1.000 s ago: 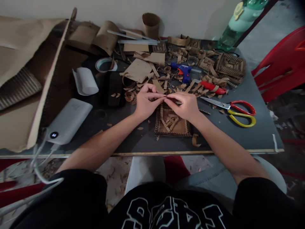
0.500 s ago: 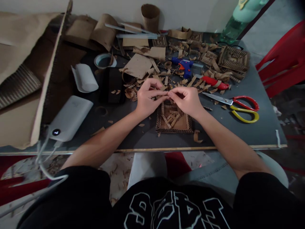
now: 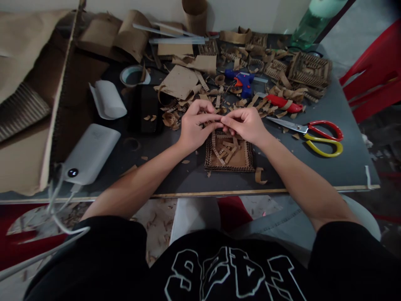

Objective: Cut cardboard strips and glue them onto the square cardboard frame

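Observation:
My left hand (image 3: 194, 126) and my right hand (image 3: 246, 124) meet fingertip to fingertip over the dark table, both pinching a small strip of corrugated cardboard (image 3: 218, 121). Just below them lies a square cardboard tray (image 3: 228, 158) with a corrugated rim and several short strips loose inside it. Most of the pinched strip is hidden by my fingers.
Red-and-yellow scissors (image 3: 313, 134) lie to the right. A blue glue gun (image 3: 240, 80) and a red cutter (image 3: 284, 104) sit among cardboard scraps behind. A white power bank (image 3: 90, 152), tape roll (image 3: 134, 76) and large cardboard sheets (image 3: 28, 92) fill the left. A red chair (image 3: 376, 79) stands right.
The view has tilted slightly, so everything sits a little higher in the picture. My hands stay pinched together on the strip over the tray, their fingers shifting only slightly.

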Motion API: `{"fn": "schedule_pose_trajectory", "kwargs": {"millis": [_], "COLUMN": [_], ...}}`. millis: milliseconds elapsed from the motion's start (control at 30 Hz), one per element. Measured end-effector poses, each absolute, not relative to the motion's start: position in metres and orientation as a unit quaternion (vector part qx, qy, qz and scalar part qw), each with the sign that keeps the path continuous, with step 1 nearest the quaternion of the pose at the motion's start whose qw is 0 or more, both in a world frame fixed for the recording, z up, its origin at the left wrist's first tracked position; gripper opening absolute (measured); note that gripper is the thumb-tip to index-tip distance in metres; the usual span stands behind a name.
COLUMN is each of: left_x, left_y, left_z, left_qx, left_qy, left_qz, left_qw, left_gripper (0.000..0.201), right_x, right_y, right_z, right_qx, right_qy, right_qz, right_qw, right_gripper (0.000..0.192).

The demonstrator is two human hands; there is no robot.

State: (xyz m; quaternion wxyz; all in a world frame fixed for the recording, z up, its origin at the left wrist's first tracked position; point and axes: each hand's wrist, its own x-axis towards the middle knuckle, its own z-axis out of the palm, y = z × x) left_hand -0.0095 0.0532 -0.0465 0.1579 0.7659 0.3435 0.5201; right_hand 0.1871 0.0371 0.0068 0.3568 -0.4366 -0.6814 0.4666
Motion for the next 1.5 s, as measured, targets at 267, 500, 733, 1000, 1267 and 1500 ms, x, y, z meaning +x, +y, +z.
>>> {"fn": "schedule_pose_trajectory", "kwargs": {"millis": [267, 500, 733, 1000, 1267, 1500], "left_x": [-0.005, -0.004, -0.009, -0.01, -0.012, -0.009], "left_y": [0.045, 0.044, 0.045, 0.047, 0.05, 0.047], "left_z": [-0.042, -0.043, -0.04, -0.038, -0.042, -0.042], "left_qx": [0.749, 0.739, 0.791, 0.805, 0.789, 0.792], "left_qy": [0.305, 0.314, 0.307, 0.281, 0.342, 0.341], "left_qz": [0.578, 0.584, 0.517, 0.512, 0.495, 0.489], "left_qw": [0.112, 0.119, 0.112, 0.106, 0.129, 0.133], "left_gripper": [0.01, 0.011, 0.011, 0.019, 0.037, 0.037], "right_x": [0.183, 0.184, 0.19, 0.191, 0.189, 0.189], "right_y": [0.028, 0.03, 0.035, 0.038, 0.035, 0.037], "right_z": [0.019, 0.014, 0.01, 0.01, 0.017, 0.011], "right_qx": [-0.458, -0.456, -0.461, -0.458, -0.459, -0.438], "right_qy": [-0.676, -0.659, -0.663, -0.647, -0.678, -0.669], "right_qz": [0.446, 0.48, 0.485, 0.517, 0.466, 0.482], "right_qw": [0.366, 0.358, 0.335, 0.323, 0.336, 0.357], "right_gripper": [0.053, 0.057, 0.046, 0.05, 0.046, 0.044]}}
